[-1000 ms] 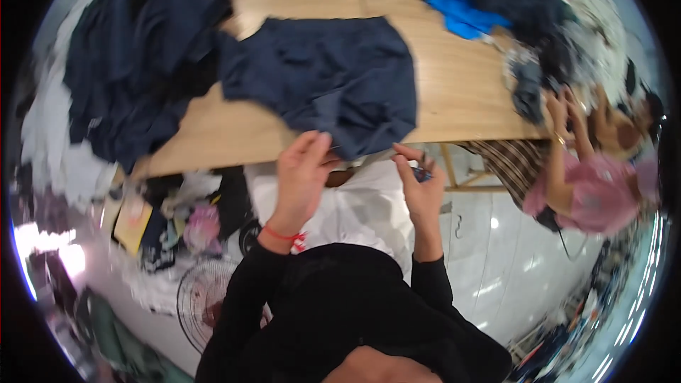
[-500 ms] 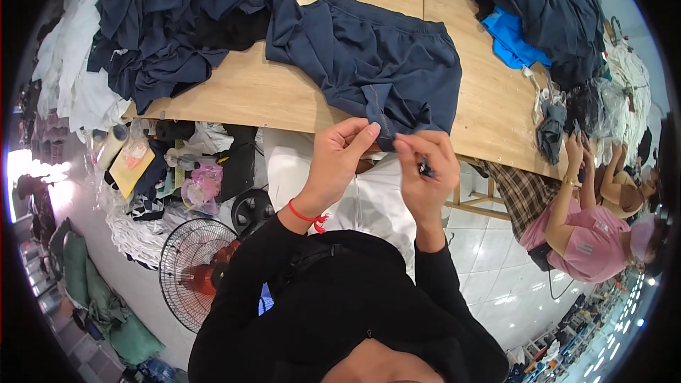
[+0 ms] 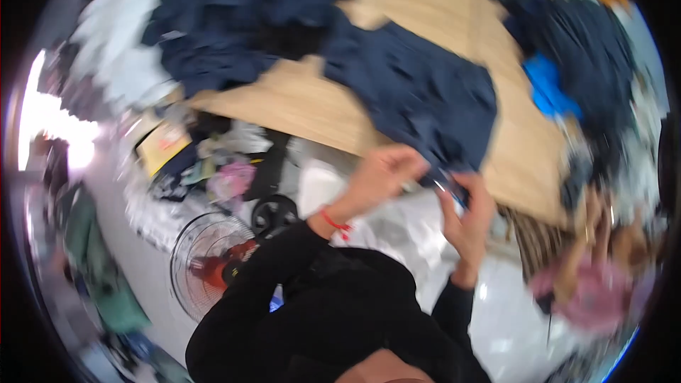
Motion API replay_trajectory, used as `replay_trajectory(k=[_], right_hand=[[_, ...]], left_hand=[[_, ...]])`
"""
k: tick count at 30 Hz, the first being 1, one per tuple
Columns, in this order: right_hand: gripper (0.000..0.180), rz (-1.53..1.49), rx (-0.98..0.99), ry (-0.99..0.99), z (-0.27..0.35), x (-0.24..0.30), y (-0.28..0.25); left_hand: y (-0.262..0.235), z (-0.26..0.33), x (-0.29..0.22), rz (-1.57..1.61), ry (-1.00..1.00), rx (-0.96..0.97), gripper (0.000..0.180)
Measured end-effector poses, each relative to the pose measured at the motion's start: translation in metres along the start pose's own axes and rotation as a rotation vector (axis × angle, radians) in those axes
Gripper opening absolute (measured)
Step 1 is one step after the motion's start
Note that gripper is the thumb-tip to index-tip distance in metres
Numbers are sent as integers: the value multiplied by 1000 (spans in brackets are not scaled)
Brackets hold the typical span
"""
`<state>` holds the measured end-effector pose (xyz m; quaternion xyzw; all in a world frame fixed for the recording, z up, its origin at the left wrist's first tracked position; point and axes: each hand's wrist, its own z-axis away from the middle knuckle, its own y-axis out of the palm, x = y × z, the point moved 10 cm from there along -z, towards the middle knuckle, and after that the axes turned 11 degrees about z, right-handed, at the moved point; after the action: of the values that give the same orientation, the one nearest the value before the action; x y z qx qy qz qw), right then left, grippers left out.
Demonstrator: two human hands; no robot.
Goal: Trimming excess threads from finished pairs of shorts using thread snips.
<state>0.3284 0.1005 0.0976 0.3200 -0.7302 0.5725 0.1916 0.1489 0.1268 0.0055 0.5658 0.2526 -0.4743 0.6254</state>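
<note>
Navy shorts (image 3: pixel 418 85) with a gathered waistband, seen sharply only in the earlier head frame, lie rumpled on the wooden table, their lower end hanging over the near edge. My left hand (image 3: pixel 386 174), red string at its wrist, is closed in a pinch at that lower end. To its right, my right hand (image 3: pixel 469 216) is closed around small dark thread snips (image 3: pixel 451 188) with a shiny metal part, pointing toward the left fingertips. Motion blur hides the blade tips and the exact spot where they meet the cloth.
Dark clothes (image 3: pixel 234 14) are heaped on the table (image 3: pixel 284 103) at the left, more dark cloth (image 3: pixel 582 50) and a blue piece (image 3: pixel 550 89) at the right. A fan (image 3: pixel 213 262) stands at lower left. A person in pink (image 3: pixel 592 287) works at the right.
The whole view has swung and blurred, so the table and shorts appear farther right and lower. My right hand has turned, and the snips now extend from its fingers instead of lying in the palm.
</note>
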Motion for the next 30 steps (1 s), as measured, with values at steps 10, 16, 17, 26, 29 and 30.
replay_trajectory(k=[10,16,17,26,29,30], right_hand=[[16,131,-98,-222,4,17,13],[15,178,-157,-238,10,19,15],[15,133,-160,-230,12,19,12],[6,-137,-239,54,20,-19,10],[40,51,-94,106,9,-23,-5],[41,66,-40,141,12,-32,-9]], left_hand=[[24,-4,-3,-34,135,4,23],[26,-5,5,51,54,14,22],[26,-11,9,14,91,27,22],[6,-5,17,250,-174,-31,19],[8,-6,18,284,-164,-12,18],[10,-8,20,274,-211,-27,17]])
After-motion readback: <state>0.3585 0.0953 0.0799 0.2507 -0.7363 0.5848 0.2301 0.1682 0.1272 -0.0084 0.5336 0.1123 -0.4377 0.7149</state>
